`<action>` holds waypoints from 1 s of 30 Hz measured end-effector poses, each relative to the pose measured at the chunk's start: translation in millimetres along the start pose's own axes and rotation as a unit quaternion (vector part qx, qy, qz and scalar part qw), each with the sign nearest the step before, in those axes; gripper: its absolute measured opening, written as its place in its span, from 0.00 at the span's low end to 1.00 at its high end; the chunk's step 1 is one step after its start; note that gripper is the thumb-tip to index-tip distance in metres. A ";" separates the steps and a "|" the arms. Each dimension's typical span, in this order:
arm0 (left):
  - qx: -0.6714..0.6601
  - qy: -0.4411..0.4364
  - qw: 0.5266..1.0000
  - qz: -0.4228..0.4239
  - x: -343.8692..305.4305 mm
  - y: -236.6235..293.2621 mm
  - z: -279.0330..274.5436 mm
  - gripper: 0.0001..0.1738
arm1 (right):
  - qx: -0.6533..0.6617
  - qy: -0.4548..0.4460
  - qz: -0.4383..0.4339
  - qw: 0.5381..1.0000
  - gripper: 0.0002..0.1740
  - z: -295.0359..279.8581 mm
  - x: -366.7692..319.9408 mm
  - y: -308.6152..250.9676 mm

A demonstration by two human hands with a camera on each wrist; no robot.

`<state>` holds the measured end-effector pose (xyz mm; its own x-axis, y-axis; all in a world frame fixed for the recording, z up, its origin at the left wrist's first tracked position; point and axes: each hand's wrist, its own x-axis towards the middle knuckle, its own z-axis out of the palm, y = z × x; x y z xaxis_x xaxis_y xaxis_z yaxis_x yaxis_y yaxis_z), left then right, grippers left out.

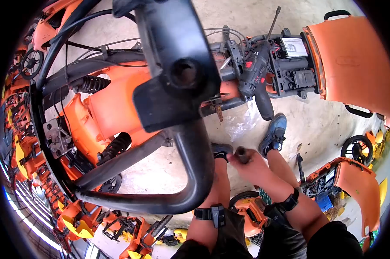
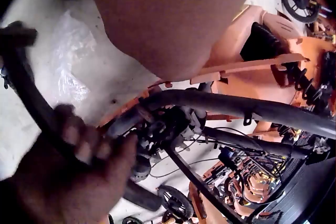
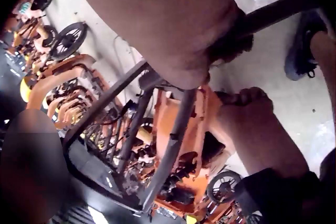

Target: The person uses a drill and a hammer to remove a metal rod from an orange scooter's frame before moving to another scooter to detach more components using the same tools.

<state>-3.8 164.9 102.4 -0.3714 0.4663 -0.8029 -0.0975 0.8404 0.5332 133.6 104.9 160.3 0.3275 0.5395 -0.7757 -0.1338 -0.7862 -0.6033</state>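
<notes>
Black bar (image 2: 32, 91) is sitting in the curled grip of the right hand (image 1: 256, 169), long axis running from its upward-pointing near end toward the floor (image 1: 320, 125); black frame tube (image 1: 196, 172) is lying leftward; left hand (image 3: 247, 111): grip, cannot tell

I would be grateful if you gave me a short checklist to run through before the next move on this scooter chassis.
1. Tool secured: ok; the right grip is curled round the black hammer-like tool.
2. Left grip secure: cannot tell; the head view hides it.
3. Cordless driver set aside: ok; it appears to lie on the scooter chassis, in neither grip.
4. Floor by the feet clear: not ok; a clear plastic sheet lies near the shoes.
5. Unblocked head view: not ok; the black tubular frame covers its middle.
</notes>
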 end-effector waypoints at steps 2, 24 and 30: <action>-0.004 0.007 1.000 -0.009 1.2 -1.3 1.2 0.17 | -0.045 -0.139 0.157 0.977 0.20 8.7 -4.1 13.2; 0.076 0.001 0.996 0.051 -16.9 9.0 6.2 0.16 | 0.052 0.061 0.089 0.993 0.24 -7.8 -8.6 -46.3; 0.247 0.010 0.937 0.245 -13.5 -16.6 -3.5 0.08 | 0.342 0.050 -0.291 0.892 0.20 -8.7 -18.4 -47.0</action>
<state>-0.4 143.7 105.3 -0.2772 0.8289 -0.4858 0.5275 0.5539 0.6441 142.0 129.3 204.6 0.6048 0.7401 -0.2942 -0.4420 0.0046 -0.8970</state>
